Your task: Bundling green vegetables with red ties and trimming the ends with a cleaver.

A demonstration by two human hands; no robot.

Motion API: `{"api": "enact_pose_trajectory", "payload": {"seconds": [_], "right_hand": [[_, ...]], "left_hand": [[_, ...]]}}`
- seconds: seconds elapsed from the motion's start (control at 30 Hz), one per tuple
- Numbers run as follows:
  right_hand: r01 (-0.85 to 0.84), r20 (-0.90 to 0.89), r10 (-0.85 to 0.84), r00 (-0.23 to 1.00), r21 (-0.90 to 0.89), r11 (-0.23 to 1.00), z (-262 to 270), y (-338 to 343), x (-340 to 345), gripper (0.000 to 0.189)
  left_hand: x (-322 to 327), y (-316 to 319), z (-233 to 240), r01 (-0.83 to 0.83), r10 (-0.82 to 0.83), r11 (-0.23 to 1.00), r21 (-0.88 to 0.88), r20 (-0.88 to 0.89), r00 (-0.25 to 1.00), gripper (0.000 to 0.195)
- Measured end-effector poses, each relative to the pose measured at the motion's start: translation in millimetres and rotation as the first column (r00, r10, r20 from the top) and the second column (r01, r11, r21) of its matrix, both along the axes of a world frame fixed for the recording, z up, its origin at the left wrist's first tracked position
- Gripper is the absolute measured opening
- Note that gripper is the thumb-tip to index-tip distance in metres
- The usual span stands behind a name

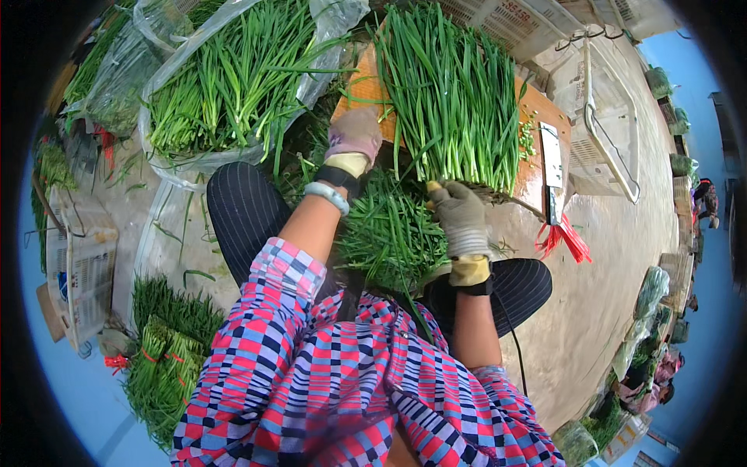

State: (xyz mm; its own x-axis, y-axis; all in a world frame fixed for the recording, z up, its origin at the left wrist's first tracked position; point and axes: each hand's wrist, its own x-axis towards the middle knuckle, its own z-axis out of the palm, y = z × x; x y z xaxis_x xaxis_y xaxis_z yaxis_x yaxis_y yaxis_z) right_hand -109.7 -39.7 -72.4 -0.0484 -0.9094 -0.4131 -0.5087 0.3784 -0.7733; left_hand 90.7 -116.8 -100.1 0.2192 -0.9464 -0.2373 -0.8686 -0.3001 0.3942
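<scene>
A thick layer of garlic chives (449, 87) lies on a wooden board (365, 76) before me, pale stem ends towards me. My left hand (354, 137), in a worn knit glove, is curled at the board's near left edge; whatever may be inside its fingers is hidden. My gloved right hand (463, 210) is bent at the near edge of the board, close to the stem ends; its grip is not clear. A knife (551, 154) with a pale blade and dark handle rests on the board's right side, beside small cut stem bits (527, 137). Loose green leaves (391, 227) are heaped between my knees.
An open plastic bag (160, 117) of chives stands at left. Tied chive bundles (166, 356) lie at lower left. White plastic crates stand left (84, 257) and right (595, 122). Red ties (563, 239) hang off the board's corner. Other people (706, 198) are far right.
</scene>
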Motion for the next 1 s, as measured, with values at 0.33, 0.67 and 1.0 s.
{"api": "enact_pose_trajectory", "payload": {"seconds": [0.33, 0.67, 1.0], "right_hand": [[-0.183, 0.156, 0.148, 0.977, 0.24, 0.953, -29, -4, 39, 0.038], [-0.78, -0.34, 0.804, 0.488, 0.244, 0.577, -87, 44, 68, 0.027], [-0.295, -0.564, 0.167, 0.809, -0.144, 0.945, -53, 14, -4, 0.047]], "left_hand": [[-20, 23, -20, -0.278, 0.172, 0.931, -0.238, -0.386, 0.906, 0.023], [8, -3, -14, 0.084, -0.084, 0.996, -0.032, -0.016, 0.996, 0.036], [-26, 43, 10, -0.064, 0.082, 0.995, 0.08, -0.25, 0.965, 0.059]]}}
